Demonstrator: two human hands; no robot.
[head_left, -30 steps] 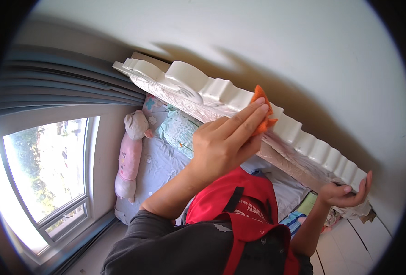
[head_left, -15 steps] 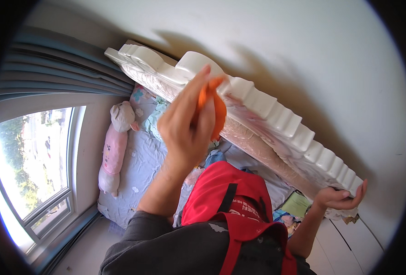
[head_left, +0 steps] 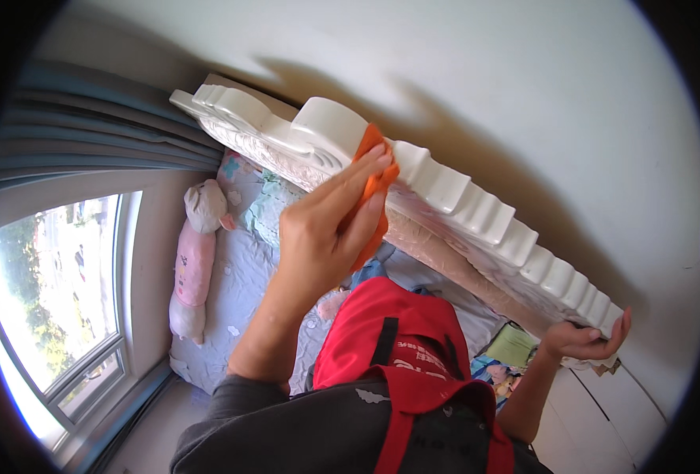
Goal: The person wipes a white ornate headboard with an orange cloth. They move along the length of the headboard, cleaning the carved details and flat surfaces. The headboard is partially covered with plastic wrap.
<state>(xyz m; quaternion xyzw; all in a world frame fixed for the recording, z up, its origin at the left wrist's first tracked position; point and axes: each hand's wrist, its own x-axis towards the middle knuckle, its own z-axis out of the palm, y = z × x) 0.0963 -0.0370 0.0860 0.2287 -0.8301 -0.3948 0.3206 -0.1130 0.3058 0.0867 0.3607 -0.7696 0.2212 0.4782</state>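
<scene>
An orange cloth (head_left: 378, 175) is pinched in my left hand (head_left: 318, 225), which is closed around it. Its upper part meets the edge of the white headboard (head_left: 330, 122), beside the large rounded hump of the carved top. The headboard runs slantwise from the upper left to the lower right, with a glossy scalloped rim and a pale patterned padded front. At its far right end, my right hand (head_left: 583, 341) is turned palm up under the corner. The fingers there are stretched out and apart from one another, and no loose object shows in them.
Below the headboard lies a bed (head_left: 243, 276) with a light blue-grey sheet. A long pink plush toy (head_left: 194, 265) rests along its left side, near a window (head_left: 57, 292) and grey-blue curtains (head_left: 113, 130). A green folded item (head_left: 512, 347) lies near my right forearm.
My left hand has moved slightly down, bringing the orange cloth against the headboard's edge; it was blurred by motion before. The right hand stays at the headboard's end.
</scene>
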